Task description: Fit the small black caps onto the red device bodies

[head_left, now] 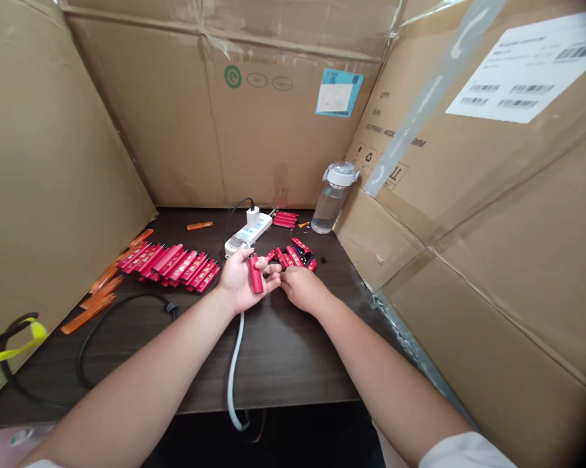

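Observation:
My left hand lies palm up on the dark table with its fingers curled round a red lighter. Beside it my right hand rests knuckles up, its fingers curled at the lighter's lower end; what they pinch, if anything, is hidden. Just behind my hands lies a small heap of red lighters. A neat row of red lighters lies to the left.
A white power strip with a plugged charger sits behind, its white cable running off the front edge. Orange lighters lie left, a black cable loops near them. A water bottle stands back right. Cardboard walls enclose the table.

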Available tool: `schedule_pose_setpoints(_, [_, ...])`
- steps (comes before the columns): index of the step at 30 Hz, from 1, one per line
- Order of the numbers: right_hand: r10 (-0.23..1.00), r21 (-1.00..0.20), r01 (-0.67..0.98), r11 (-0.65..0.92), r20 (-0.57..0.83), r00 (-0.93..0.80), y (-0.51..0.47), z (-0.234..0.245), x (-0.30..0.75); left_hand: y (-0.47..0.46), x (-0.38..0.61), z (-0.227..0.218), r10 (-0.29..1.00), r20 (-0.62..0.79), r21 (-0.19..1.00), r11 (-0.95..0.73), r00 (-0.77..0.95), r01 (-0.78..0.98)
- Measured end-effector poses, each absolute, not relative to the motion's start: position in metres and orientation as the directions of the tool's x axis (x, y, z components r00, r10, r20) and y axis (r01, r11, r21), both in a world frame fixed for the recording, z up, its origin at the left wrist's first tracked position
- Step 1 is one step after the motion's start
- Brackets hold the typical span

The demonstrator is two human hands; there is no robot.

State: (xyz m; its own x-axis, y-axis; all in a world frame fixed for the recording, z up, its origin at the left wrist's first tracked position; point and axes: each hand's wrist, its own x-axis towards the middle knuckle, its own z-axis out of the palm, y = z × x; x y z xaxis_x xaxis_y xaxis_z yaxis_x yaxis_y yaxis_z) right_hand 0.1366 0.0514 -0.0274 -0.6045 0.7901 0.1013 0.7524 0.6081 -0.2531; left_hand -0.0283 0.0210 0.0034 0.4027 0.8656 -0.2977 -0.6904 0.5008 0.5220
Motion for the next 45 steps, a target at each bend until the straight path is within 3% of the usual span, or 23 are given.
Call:
schedule_pose_setpoints(4, [0.789,-0.225,0.759,0.611,0.100,-0.606,0.051,-0.029,0.137,0.021,-0.029,0.003,0.871,-0.278,0.526,0.491,0.405,-0.694])
schedule_pose_setpoints(13, [0.817,-0.323,0.757,0.568,0.115,-0.565,0.051,-0.032,0.141,0.022,-0.026,0.002,0.875,-0.279,0.536,0.484,0.396,-0.692])
schedule_pose_setpoints(19, [0.806,-0.537,0.606,0.588,0.456,-0.378,0.050,-0.013,0.151,0.021,-0.023,0.001,0.901,-0.268,0.553,0.434,0.342,-0.711])
schedule_pose_setpoints(22, [0.763,-0.610,0.458,0.646,0.500,-0.410,0.037,-0.005,0.145,0.019,-0.020,0.002,0.912,-0.241,0.556,0.410,0.331,-0.723])
schedule_pose_setpoints(26, [0.732,-0.586,0.450,0.674,0.448,-0.512,0.026,-0.009,0.131,0.015,-0.015,0.007,0.912,-0.221,0.588,0.408,0.347,-0.698])
schedule_pose_setpoints(32, [0.762,-0.537,0.546,0.643,0.380,-0.524,0.028,-0.016,0.127,0.012,-0.010,0.006,0.927,-0.198,0.621,0.370,0.318,-0.691])
schedule_pose_setpoints(37, [0.753,-0.437,0.614,0.658,0.385,-0.533,0.026,-0.011,0.127,0.012,-0.010,0.005,0.938,-0.150,0.630,0.335,0.313,-0.701])
schedule_pose_setpoints(45, [0.705,-0.408,0.576,0.708,0.443,-0.553,0.027,-0.011,0.128,0.012,-0.013,0.006,0.937,-0.121,0.633,0.326,0.326,-0.702])
